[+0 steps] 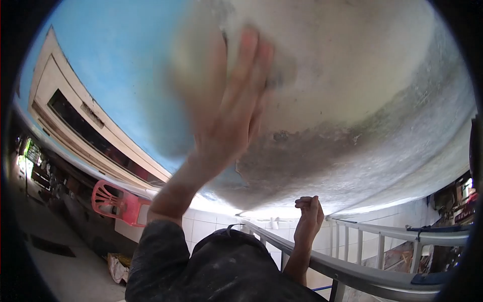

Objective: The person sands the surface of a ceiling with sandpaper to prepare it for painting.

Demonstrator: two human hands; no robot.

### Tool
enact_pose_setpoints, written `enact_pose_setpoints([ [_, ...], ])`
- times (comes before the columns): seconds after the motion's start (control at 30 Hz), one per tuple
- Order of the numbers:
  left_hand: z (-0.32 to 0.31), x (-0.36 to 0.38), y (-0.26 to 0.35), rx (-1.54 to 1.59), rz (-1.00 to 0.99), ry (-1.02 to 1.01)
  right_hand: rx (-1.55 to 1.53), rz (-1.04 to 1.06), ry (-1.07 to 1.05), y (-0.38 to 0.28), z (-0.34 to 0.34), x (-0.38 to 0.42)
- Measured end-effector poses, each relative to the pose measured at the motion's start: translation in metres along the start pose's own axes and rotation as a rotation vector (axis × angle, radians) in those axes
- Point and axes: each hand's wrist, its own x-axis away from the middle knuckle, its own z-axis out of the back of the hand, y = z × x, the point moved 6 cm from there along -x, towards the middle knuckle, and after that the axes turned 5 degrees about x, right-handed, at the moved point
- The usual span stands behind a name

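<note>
We are recording positions against the ladder, which is crossing the lower right of the view. Nearest us, a dark sleeve is lying just left of the ladder's rail. The right hand is clenching around that rail, fingers curled over its upper edge. Above and left of the ladder, the left hand is pressing against the wall with fingers stretched upward. A pale pad is showing blurred beneath it, and we are unable to tell whether the hand is gripping it. The wall here is showing bare grey and white plaster, with blue paint lying further left. Far left of the ladder, a red plastic chair is standing below.
</note>
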Motion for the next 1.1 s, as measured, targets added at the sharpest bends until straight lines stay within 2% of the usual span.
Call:
enact_pose_setpoints([
  [0.13, -0.001, -0.01, -0.002, -0.023, 0.022, 0.045, -0.009, 0.038, 0.003, -0.005, -0.001, 0.002],
  [0.23, -0.022, 0.057, 0.016, 0.064, 0.126, -0.121, 0.007, 0.029, 0.017, -0.003, 0.001, 0.005],
  [0.3, -0.028, 0.085, 0.015, -0.012, 0.004, -0.068, -0.001, 0.039, 0.029, -0.001, 0.003, 0.0],
  [0.4, -0.019, 0.049, 0.008, -0.077, -0.04, -0.045, -0.013, 0.021, -0.024, 0.003, 0.001, -0.002],
  [0.47, -0.003, 0.006, -0.003, -0.031, 0.031, -0.048, -0.021, 0.029, -0.027, -0.001, -0.003, -0.002],
  [0.57, 0.001, -0.007, -0.003, 0.01, -0.002, 0.045, 0.0, 0.028, -0.008, -0.006, -0.002, 0.003],
  [0.67, -0.015, 0.044, 0.011, 0.043, 0.113, -0.089, 0.015, 0.045, 0.007, -0.004, 0.001, 0.004],
  [0.73, -0.031, 0.096, 0.019, 0.04, 0.04, -0.071, 0.007, 0.044, 0.023, -0.003, 0.002, 0.001],
  [0.83, -0.025, 0.073, 0.01, -0.03, -0.017, -0.05, 0.012, 0.036, 0.031, 0.003, 0.005, 0.0],
  [0.9, -0.007, 0.02, -0.007, -0.012, 0.121, -0.041, 0.004, 0.022, 0.0, 0.001, 0.0, 0.0],
  [0.97, 0.014, -0.027, -0.018, -0.009, 0.165, 0.064, 0.009, 0.021, -0.007, -0.001, 0.001, 0.001],
  [1.07, 0.006, -0.015, -0.015, -0.007, 0.148, 0.042, 0.02, 0.027, 0.008, -0.002, 0.002, 0.006],
  [1.1, -0.001, 0.004, -0.007, 0.034, 0.157, -0.052, 0.027, 0.036, 0.021, -0.002, 0.004, 0.005],
])
